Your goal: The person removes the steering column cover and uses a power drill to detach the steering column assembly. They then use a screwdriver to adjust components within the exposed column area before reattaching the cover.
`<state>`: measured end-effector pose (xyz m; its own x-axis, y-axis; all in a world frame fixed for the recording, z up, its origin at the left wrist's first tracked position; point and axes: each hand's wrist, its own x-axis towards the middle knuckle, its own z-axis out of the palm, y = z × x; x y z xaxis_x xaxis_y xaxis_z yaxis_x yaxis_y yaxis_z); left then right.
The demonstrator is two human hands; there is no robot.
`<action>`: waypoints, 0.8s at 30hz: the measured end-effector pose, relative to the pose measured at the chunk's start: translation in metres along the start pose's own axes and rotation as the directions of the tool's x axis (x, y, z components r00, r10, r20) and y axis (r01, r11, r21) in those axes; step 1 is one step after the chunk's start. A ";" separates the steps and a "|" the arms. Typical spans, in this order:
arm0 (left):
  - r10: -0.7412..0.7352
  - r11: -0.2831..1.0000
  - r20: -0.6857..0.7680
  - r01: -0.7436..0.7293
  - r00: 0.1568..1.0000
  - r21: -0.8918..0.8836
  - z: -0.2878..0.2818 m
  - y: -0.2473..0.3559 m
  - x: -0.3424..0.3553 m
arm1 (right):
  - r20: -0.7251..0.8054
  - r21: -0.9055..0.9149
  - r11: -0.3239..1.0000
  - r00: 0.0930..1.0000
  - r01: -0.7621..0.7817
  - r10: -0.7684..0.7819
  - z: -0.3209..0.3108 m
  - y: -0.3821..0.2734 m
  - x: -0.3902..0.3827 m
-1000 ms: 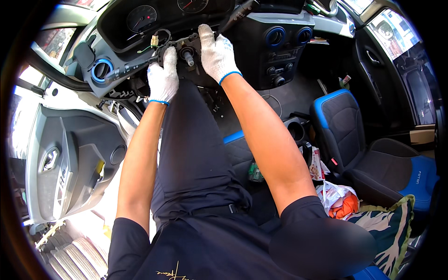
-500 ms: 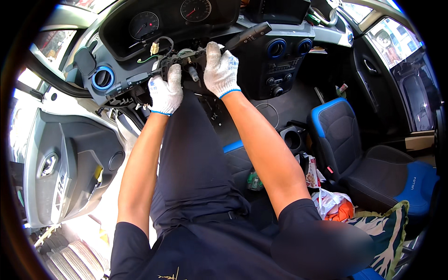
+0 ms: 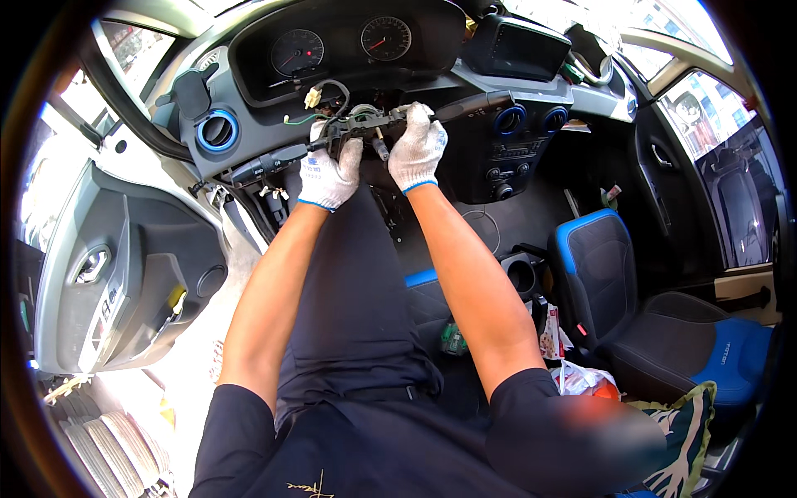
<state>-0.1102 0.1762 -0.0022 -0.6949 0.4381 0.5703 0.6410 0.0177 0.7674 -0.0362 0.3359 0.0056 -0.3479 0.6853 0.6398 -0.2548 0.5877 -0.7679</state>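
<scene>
A black combination switch (image 3: 359, 124) with two stalks sits at the bare steering column, below the instrument cluster. My left hand (image 3: 330, 174), in a white knitted glove with a blue cuff, is closed on its left part, thumb up, beside the left stalk (image 3: 267, 164). On the other side my right hand (image 3: 417, 151), gloved alike, grips the right part near the base of the right stalk (image 3: 475, 105). Between the hands the metal steering shaft (image 3: 380, 148) shows. A cream connector (image 3: 313, 97) on wires sticks up behind the switch. The fingertips behind the switch are hidden.
The instrument cluster (image 3: 344, 50) and a dark screen (image 3: 531, 51) stand beyond. At right are the centre console (image 3: 508, 158) and a black and blue seat (image 3: 598, 266). The driver's door (image 3: 124, 274) hangs open at left. Bags (image 3: 581, 379) lie beside the seat.
The whole view has shifted and turned slightly, so the dashboard appears lower and farther right. Both hands keep hold of the switch, and they appear a little closer together.
</scene>
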 end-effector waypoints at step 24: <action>-0.087 0.992 -0.016 0.088 0.996 0.093 -0.004 0.034 0.006 | 0.074 -0.233 0.972 0.996 -0.029 0.048 0.010 0.022 0.009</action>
<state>-0.0935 0.1761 0.0288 -0.7533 0.4203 0.5059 0.6047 0.1400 0.7840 -0.0544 0.3507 -0.0057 -0.4259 0.6787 0.5983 -0.0272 0.6514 -0.7582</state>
